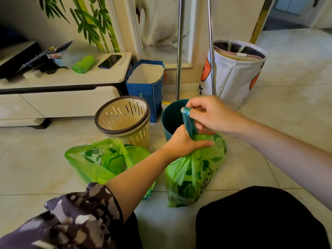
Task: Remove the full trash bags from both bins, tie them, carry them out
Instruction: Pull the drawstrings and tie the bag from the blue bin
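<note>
At far left a low white cabinet runs along the wall; on its top lie a rolled green cloth or bag roll and, just to its right, a dark phone. On the tiled floor in front of it lies the first green trash bag, slumped on its side with its mouth loose and untied; the left forearm, in a patterned sleeve, crosses over its right edge. Just behind that bag stands a beige slatted bin with a brown rim, no bag in it; a blue paper bag stands behind the bin, against the wall. To the right, touching distance from the beige bin, stands a teal bin, partly hidden by the hands. The left hand grips the gathered neck of the second green trash bag, fingers curled round it and thumb lying along the plastic; this bag stands upright on the floor just in front of the teal bin. Above it the right hand pinches the twisted top of the bag, the strand looped round a fingertip and drawn taut down to the left hand. Behind, two metal poles rise beside a white fabric hamper; a dark-clad knee fills the lower right.
</note>
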Demonstrator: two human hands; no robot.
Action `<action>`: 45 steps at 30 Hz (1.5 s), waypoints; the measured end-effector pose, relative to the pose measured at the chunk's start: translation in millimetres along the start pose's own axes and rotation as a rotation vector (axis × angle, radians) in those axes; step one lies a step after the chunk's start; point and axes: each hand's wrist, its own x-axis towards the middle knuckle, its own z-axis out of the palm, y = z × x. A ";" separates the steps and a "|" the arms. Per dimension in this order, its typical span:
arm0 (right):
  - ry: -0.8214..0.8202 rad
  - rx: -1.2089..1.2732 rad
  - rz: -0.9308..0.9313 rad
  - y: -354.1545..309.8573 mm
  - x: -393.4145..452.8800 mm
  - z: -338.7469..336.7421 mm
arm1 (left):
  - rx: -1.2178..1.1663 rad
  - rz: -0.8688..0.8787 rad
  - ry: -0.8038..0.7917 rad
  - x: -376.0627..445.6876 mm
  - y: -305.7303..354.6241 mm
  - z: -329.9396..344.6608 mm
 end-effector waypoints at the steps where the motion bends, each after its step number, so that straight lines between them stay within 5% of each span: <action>1: -0.008 0.006 0.003 -2.2 -0.4 0.8 | -0.022 -0.003 -0.018 -0.7 -0.3 1.6; 8: 0.017 0.317 0.043 -4.0 -0.6 -4.7 | -0.113 -0.114 -0.067 -7.4 -19.8 -9.3; 18: 0.360 0.188 -0.177 -20.9 9.4 -11.6 | -0.044 -0.218 -0.098 -20.8 -54.4 -5.2; 25: 0.014 0.121 -0.014 -7.0 13.3 -7.2 | -0.014 -0.242 -0.062 -26.1 -58.6 -15.8; 30: -0.051 0.175 -0.011 -8.9 14.9 -7.9 | -0.060 -0.209 -0.072 -21.9 -42.3 -8.8; 45: 0.158 -0.089 -0.170 14.2 14.4 -4.3 | -0.075 -0.336 -0.098 -38.8 -57.8 -24.5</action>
